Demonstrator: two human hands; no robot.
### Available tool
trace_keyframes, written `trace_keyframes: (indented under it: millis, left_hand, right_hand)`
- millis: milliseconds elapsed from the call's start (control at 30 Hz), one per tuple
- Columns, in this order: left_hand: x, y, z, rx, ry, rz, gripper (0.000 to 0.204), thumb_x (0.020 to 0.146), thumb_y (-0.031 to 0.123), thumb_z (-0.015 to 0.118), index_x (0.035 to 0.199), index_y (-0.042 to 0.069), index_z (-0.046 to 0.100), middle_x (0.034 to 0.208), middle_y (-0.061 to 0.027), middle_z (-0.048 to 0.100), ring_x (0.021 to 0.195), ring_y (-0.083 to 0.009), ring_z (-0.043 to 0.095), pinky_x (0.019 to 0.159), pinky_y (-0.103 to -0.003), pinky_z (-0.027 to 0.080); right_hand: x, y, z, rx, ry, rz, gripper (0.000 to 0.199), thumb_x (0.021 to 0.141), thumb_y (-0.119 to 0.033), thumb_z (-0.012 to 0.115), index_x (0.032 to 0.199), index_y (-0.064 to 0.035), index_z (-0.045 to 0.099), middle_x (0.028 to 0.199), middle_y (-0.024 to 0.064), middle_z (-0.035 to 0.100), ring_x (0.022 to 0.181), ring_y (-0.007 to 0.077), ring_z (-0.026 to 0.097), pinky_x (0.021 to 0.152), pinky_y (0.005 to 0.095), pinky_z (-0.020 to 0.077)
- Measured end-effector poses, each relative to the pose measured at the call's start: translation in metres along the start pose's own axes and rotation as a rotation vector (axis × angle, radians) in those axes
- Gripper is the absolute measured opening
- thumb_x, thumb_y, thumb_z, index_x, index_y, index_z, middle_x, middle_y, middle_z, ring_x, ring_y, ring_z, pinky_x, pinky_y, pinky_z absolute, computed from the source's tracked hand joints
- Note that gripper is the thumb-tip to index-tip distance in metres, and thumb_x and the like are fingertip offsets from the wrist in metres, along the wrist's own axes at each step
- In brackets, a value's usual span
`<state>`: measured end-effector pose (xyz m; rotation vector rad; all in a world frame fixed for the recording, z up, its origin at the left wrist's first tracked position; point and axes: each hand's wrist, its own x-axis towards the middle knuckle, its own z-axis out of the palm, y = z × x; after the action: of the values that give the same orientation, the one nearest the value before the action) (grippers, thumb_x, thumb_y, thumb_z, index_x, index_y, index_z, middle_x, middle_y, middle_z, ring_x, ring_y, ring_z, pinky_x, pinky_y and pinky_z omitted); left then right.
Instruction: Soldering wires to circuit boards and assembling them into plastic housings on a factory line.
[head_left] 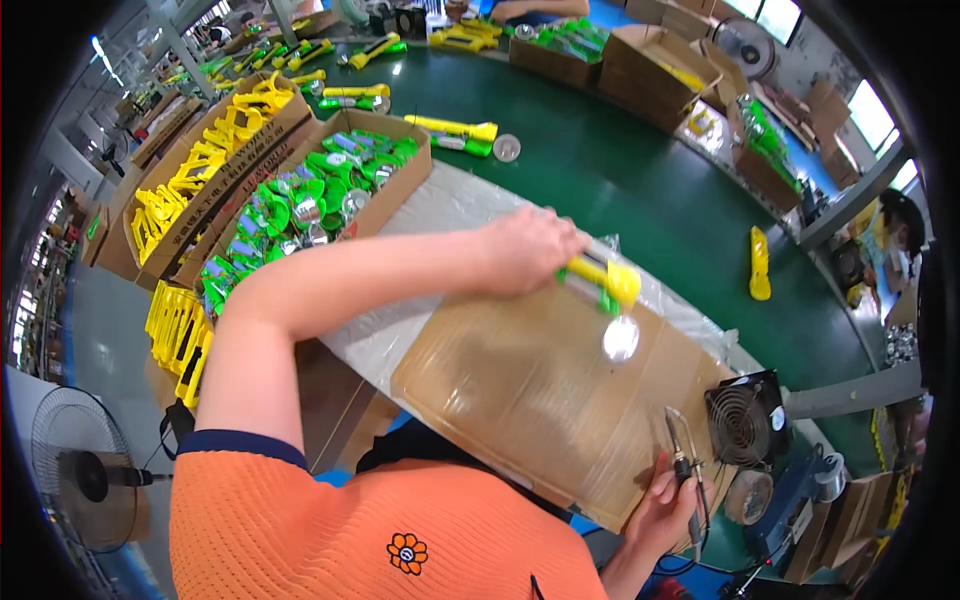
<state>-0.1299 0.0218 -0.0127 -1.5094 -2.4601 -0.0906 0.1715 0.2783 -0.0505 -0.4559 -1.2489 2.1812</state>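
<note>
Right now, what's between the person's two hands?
In the head view, the brown cardboard sheet lies between the left hand and the right hand; a round shiny part shows there too, nearer the left.

Left grip (530, 252) on a yellow-and-green flashlight (622, 284), right grip (662, 508) holding a soldering iron (684, 470), cardboard sheet (520, 375) between

Dark printed characters (225, 187) run along a brown cardboard box's (284, 121) long side.
</note>
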Motion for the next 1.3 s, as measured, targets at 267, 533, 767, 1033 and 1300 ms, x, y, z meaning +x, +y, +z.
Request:
trace_keyframes:
  millis: [267,533,767,1033,1300]
  left_hand:
    - [0.052,-0.100,0.035,0.066,-0.238,-0.279,0.072,0.090,0.041,0.064,0.149,0.012,0.033,0.139,-0.0143,0.049,0.131,-0.0293,0.046,0.108,-0.050,0.036]
    - [-0.091,-0.048,-0.162,0.205,0.164,-0.217,0.070,0.084,0.035,0.070,0.145,0.013,0.043,0.131,-0.0107,0.055,0.124,-0.0280,0.050,0.104,-0.049,0.036]
    - [-0.350,-0.013,-0.281,0.239,-0.211,-1.383,0.046,0.088,0.030,0.068,0.124,0.004,0.057,0.098,-0.0148,0.067,0.089,-0.0272,0.064,0.079,-0.036,0.050]
    - [-0.564,0.024,-0.127,-0.043,-0.437,-1.694,0.121,0.056,0.047,0.088,0.152,0.009,0.024,0.149,-0.0285,0.030,0.138,-0.0427,0.032,0.114,-0.045,0.032]
    - [-0.554,0.040,-0.119,0.000,-0.084,-1.643,0.115,0.051,0.033,0.093,0.149,0.015,0.035,0.135,-0.0213,0.047,0.126,-0.0409,0.044,0.107,-0.044,0.039]
  right_hand:
    - [-0.004,0.006,0.000,-0.006,0.008,-0.019,0.017,0.094,-0.013,0.057,0.089,-0.0099,0.041,0.061,0.0021,0.045,0.056,0.0144,0.051,0.103,0.0493,0.0433]
    - [0.013,0.008,0.021,-0.077,0.004,-0.032,0.013,0.099,-0.011,0.052,0.088,-0.0100,0.044,0.060,-0.0008,0.040,0.059,0.0119,0.046,0.105,0.0450,0.0447]
    - [0.014,-0.003,0.032,-0.033,0.086,0.044,0.020,0.094,-0.021,0.058,0.078,-0.0096,0.052,0.062,0.0030,0.043,0.066,0.0170,0.049,0.080,0.0356,0.0447]
    - [0.007,-0.006,0.022,-0.080,-0.038,-0.070,0.018,0.094,-0.017,0.059,0.086,-0.0013,0.057,0.070,0.0085,0.053,0.069,0.0193,0.053,0.070,0.0307,0.0474]
    - [0.015,0.000,0.000,-0.061,-0.056,-0.012,0.019,0.095,-0.019,0.059,0.086,-0.0016,0.058,0.072,0.0086,0.054,0.071,0.0189,0.053,0.071,0.0297,0.0481]
